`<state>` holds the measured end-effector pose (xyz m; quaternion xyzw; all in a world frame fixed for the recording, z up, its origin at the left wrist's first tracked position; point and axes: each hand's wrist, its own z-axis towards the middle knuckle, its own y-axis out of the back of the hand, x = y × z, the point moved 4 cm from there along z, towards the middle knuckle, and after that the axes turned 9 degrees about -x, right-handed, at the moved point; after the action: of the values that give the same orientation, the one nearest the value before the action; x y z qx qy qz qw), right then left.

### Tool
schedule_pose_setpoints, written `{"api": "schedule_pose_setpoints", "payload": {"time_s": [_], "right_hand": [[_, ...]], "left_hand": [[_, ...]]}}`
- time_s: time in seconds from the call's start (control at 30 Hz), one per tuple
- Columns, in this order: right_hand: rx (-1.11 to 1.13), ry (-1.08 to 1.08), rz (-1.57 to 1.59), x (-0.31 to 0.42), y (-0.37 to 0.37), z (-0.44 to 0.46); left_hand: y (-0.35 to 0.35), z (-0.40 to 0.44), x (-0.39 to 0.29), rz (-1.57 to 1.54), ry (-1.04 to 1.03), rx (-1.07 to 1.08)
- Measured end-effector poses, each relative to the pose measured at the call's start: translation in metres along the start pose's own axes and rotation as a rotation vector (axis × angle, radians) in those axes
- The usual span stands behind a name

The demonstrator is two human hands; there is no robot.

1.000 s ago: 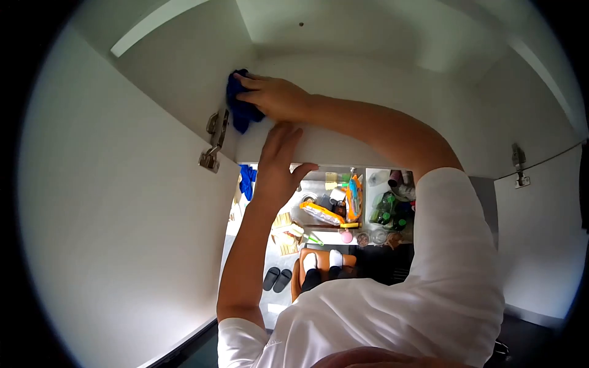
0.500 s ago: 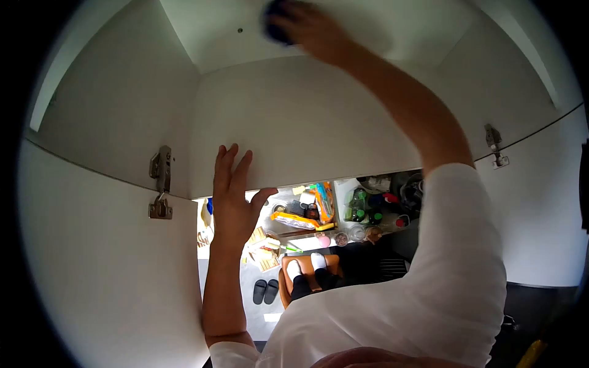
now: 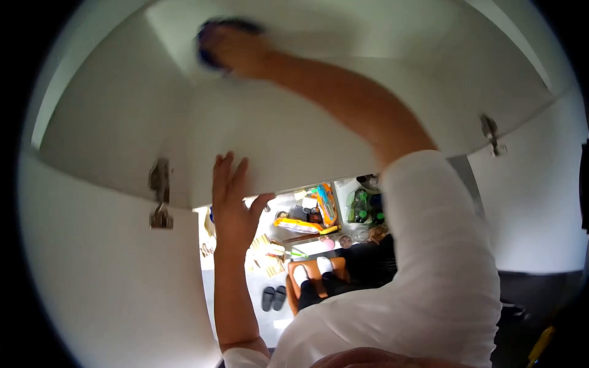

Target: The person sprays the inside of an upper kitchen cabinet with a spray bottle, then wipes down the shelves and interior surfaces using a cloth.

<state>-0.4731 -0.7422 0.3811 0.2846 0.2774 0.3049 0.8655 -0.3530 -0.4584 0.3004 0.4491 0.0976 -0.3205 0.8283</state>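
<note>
My right hand (image 3: 242,54) is pressed over a dark blue cloth (image 3: 207,42) at the upper left of the head view, against the back of a white cabinet near its left inner corner. Motion blurs both hand and cloth. My left hand (image 3: 234,199) lies at the front edge of the cabinet's bottom panel (image 3: 307,129), fingers stretched out and thumb apart, holding nothing. My right arm reaches across above that panel.
Open doors flank the cabinet: a left door (image 3: 110,264) and a right door (image 3: 527,208), with metal hinges (image 3: 161,193). Below, my feet stand on a brown stool (image 3: 314,270). Black slippers (image 3: 273,299), green bottles (image 3: 359,205) and orange packages (image 3: 299,224) lie lower down.
My right hand has swept left and slightly down with the cloth, from the middle of the cabinet's back to its left corner. My left hand stays at the panel edge.
</note>
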Motion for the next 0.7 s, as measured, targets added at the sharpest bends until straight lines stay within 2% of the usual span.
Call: {"api": "schedule_pose_setpoints", "payload": {"time_s": [0.03,0.1,0.13,0.17,0.23,0.33,0.37,0.43,0.47,0.53,0.6,0.63,0.67,0.7], "right_hand": [[-0.169,0.036,0.053,0.008,-0.064,0.013],[-0.117,0.162,-0.151,0.021,-0.056,0.01],[0.049,0.25,-0.216,0.025,-0.012,-0.001],[0.07,0.226,-0.24,0.004,-0.003,-0.019],[-0.067,0.198,-0.145,-0.034,0.018,-0.05],[0.038,0.046,-0.318,-0.099,0.114,-0.131],[-0.131,0.005,-0.428,-0.135,0.129,-0.17],[-0.117,-0.237,-0.561,-0.22,0.156,-0.248],[-0.439,-0.681,0.257,-0.257,0.187,-0.266],[-0.431,-0.852,-0.609,-0.296,0.216,-0.309],[-0.538,-1.02,-0.692,-0.3,0.202,-0.295],[-0.754,-1.204,-0.547,-0.273,0.201,-0.265],[-0.821,-1.194,-0.752,-0.266,0.176,-0.245],[-0.951,-1.268,-0.727,-0.234,0.158,-0.221]], "left_hand": [[-0.001,0.001,-0.002,-0.002,0.013,0.009],[-0.002,0.001,-0.008,0.018,0.054,0.033],[-0.002,0.001,-0.01,0.004,0.066,0.042],[-0.003,0.001,-0.011,0.035,0.043,0.048],[-0.005,0.001,-0.01,0.045,0.048,0.036],[-0.006,0.0,-0.01,0.047,0.064,0.04],[-0.007,-0.001,-0.012,0.032,0.056,0.041],[-0.005,0.0,-0.014,0.028,0.029,0.021],[-0.006,0.001,-0.014,0.019,0.024,0.018],[-0.006,0.001,-0.014,0.024,0.013,0.023],[-0.005,0.0,-0.016,-0.009,0.053,0.048],[-0.006,0.001,-0.018,0.016,0.056,0.045],[-0.005,0.002,-0.019,0.042,0.056,0.043],[-0.006,0.0,-0.018,0.043,0.046,0.053]]}}
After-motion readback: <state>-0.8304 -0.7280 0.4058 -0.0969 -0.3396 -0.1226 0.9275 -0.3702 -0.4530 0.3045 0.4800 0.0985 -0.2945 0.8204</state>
